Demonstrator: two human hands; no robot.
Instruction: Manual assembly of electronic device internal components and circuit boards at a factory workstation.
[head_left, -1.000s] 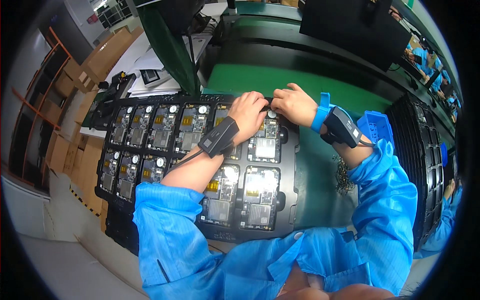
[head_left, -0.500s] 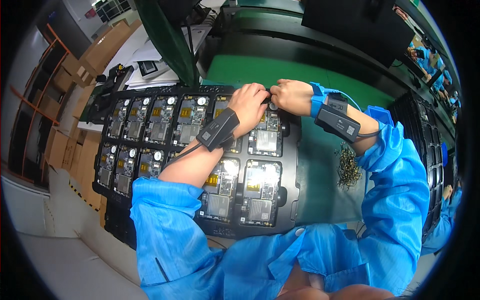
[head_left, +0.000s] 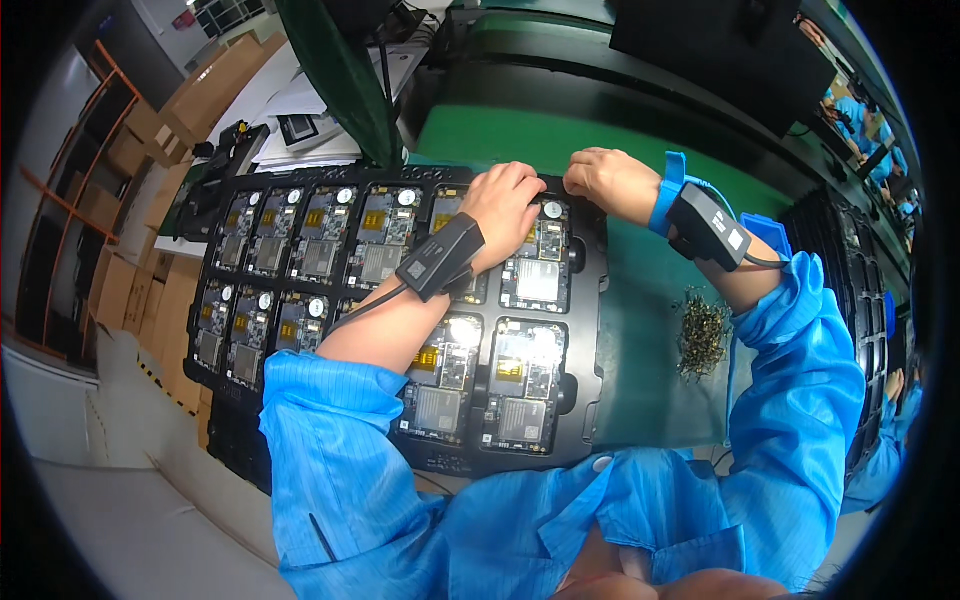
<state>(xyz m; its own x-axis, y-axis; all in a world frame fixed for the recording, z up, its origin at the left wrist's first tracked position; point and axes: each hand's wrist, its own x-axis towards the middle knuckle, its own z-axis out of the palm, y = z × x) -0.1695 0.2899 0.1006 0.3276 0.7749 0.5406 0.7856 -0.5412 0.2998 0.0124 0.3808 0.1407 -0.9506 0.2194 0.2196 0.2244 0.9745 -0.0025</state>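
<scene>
Watching remotely, L to R: blk tray [head_left: 588,330] w/ rows of boards [head_left: 437,410]. L hand [head_left: 503,215] over tray's far edge, fingers bent, close tog.; can't tell if pinching anything. Top-R circuit board [head_left: 537,283] sits in its slot, long axis near-far; I judge L hand nearer, overlapping its far-L part. Board lies nearside of both hands' fingers. R hand [head_left: 618,185] at tray's far-R corner, fingers curled, tips hidden, grip unclear. Further R: small-parts pile [head_left: 705,335] on green surface [head_left: 640,390].
</scene>
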